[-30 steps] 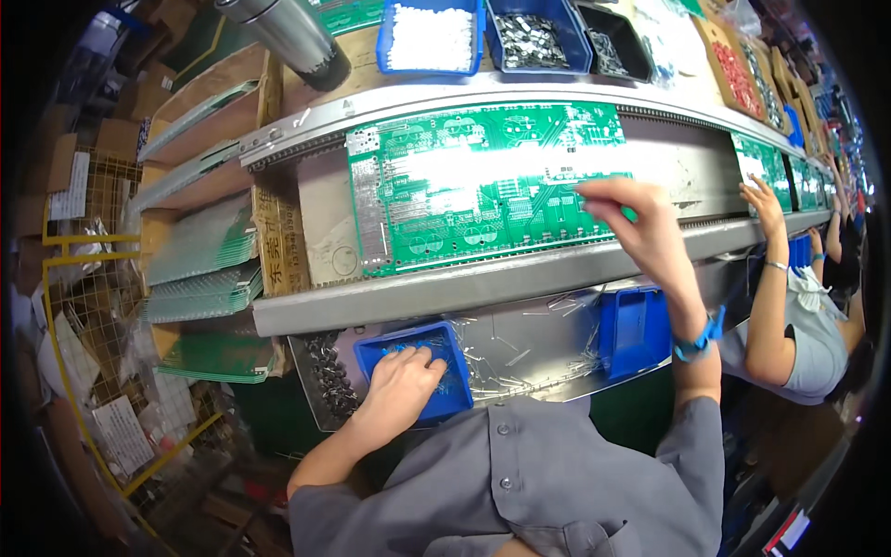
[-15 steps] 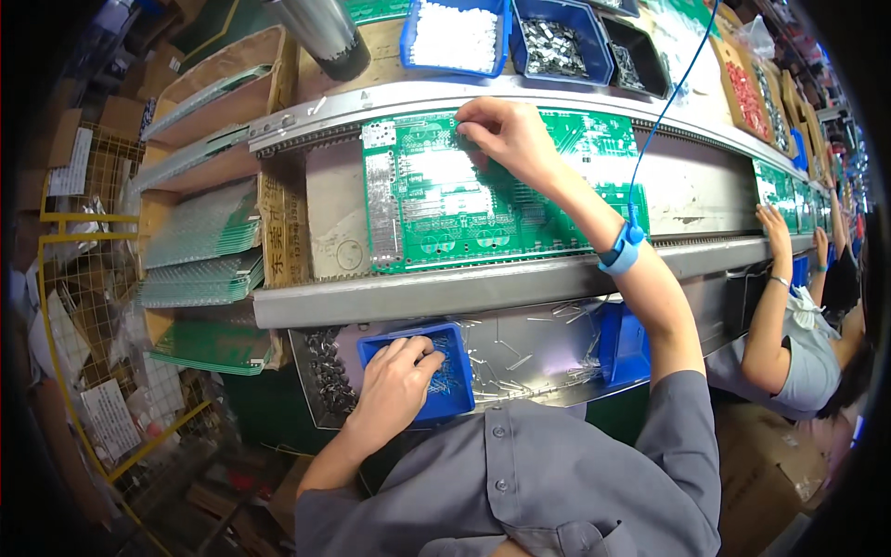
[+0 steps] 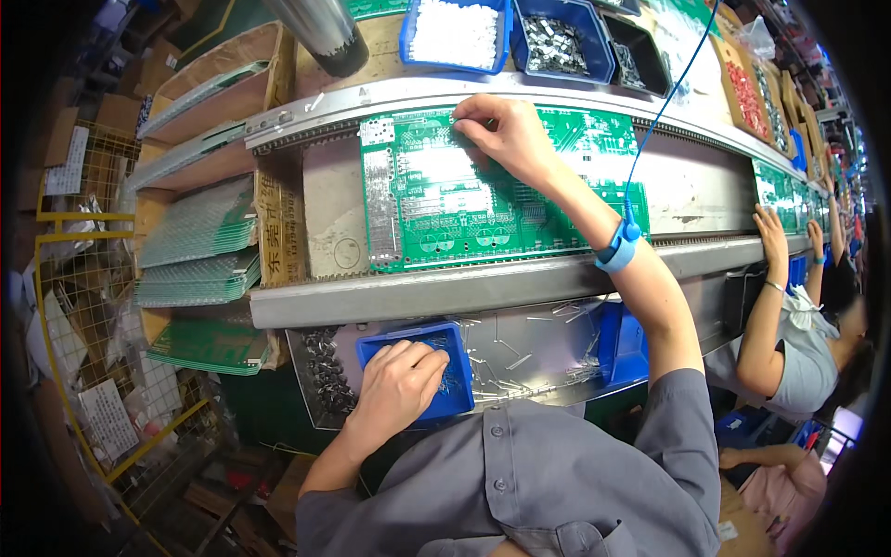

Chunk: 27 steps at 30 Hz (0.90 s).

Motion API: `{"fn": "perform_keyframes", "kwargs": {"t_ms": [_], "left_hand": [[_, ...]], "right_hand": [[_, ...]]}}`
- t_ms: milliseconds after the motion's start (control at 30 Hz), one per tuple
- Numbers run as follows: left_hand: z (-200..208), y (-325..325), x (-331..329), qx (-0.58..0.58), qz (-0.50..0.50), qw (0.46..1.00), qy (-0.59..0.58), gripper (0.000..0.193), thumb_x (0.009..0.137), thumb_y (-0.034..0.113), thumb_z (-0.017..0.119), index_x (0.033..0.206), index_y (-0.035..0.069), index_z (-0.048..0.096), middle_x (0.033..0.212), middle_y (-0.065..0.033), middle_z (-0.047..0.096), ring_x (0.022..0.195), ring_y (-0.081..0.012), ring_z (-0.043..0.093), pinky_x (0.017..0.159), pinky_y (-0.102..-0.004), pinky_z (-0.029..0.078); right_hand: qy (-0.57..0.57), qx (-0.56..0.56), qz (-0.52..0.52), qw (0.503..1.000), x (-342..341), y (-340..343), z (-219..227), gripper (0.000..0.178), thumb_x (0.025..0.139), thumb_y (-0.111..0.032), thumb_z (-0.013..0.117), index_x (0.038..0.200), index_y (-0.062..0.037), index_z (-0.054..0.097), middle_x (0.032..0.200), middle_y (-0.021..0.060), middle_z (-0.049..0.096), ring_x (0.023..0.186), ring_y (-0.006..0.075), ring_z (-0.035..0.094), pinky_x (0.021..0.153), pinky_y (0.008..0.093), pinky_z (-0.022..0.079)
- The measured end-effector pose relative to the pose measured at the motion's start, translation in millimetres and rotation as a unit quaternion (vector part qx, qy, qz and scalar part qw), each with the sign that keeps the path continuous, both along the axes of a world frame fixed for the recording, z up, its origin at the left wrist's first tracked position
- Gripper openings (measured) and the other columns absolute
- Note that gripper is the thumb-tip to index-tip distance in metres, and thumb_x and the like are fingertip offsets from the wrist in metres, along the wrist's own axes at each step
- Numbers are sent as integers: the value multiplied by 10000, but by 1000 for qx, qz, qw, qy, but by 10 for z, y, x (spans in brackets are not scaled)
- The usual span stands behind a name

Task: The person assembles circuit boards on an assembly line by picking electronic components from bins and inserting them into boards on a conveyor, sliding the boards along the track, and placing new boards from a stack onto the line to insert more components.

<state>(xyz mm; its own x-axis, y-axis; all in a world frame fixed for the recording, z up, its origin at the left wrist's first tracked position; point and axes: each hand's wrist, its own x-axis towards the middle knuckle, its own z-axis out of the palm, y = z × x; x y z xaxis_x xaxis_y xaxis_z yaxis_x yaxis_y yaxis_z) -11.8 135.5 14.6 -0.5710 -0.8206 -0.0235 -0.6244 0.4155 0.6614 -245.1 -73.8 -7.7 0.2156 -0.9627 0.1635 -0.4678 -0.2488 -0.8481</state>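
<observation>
A large green circuit board (image 3: 445,218) lies flat between the two rails of the conveyor. My right hand (image 3: 506,137) is over its far edge, thumb and forefinger pinched at the board's upper part; whatever they hold is too small to make out. A blue wrist strap (image 3: 620,249) with a cord circles my right wrist. My left hand (image 3: 401,379) rests in a small blue bin (image 3: 452,395) of thin wire-leaded parts, below the near rail. Its fingers are drawn together, and their tips are partly hidden, so what they grip does not show.
A metal tray (image 3: 520,339) under the near rail holds scattered leaded parts, dark components (image 3: 325,376) and another blue bin (image 3: 624,343). Parts bins (image 3: 455,37) and a metal cylinder (image 3: 325,32) stand beyond the conveyor. Stacked boards (image 3: 200,223) fill a left rack. Co-workers (image 3: 780,325) sit at right.
My left fingers have shifted slightly in the blue bin and drawn closer together. My right hand stays pinched at nearly the same spot. Another person has come into view at lower right.
</observation>
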Motion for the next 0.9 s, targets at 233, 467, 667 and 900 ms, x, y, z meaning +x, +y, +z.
{"fn": "perform_keyframes", "kwargs": {"t_ms": [233, 467, 667, 900], "left_hand": [[-67, 12, 2, -6, 17, 999, 35, 88, 747, 15, 660, 834, 9, 659, 823, -100, 646, 745, -271, 614, 676, -355, 496], [-83, 37, 23, 11, 24, 998, 57, 141, 727, 1, 670, 867, -12, 669, 845, -125, 664, 745, -285, 631, 679, -354, 514], [-86, 36, 11, 13, 32, 997, 64, 138, 728, -32, 663, 864, -12, 668, 859, -126, 655, 763, -284, 629, 688, -354, 512], [-64, 41, 6, 32, 53, 993, 96, 136, 734, -51, 657, 862, -4, 659, 822, -115, 613, 776, -282, 624, 678, -349, 505]], "right_hand": [[-3, 8, 1, 1000, -7, 0, 8, 105, 845, -80, 630, 899, 6, 655, 677, 45, 656, 528, 101, 617, 506, 244, 471], [1, 80, 20, 997, -50, -22, 42, 103, 840, -64, 620, 874, 24, 661, 649, 44, 637, 546, 88, 608, 535, 238, 469], [37, 24, 18, 999, -28, -6, 43, 97, 827, -68, 640, 859, 14, 680, 647, 62, 636, 535, 107, 593, 531, 256, 462], [60, -98, -17, 993, 5, 5, -126, 112, 808, -95, 679, 871, -4, 692, 737, 89, 640, 591, 142, 584, 558, 280, 463]]}}
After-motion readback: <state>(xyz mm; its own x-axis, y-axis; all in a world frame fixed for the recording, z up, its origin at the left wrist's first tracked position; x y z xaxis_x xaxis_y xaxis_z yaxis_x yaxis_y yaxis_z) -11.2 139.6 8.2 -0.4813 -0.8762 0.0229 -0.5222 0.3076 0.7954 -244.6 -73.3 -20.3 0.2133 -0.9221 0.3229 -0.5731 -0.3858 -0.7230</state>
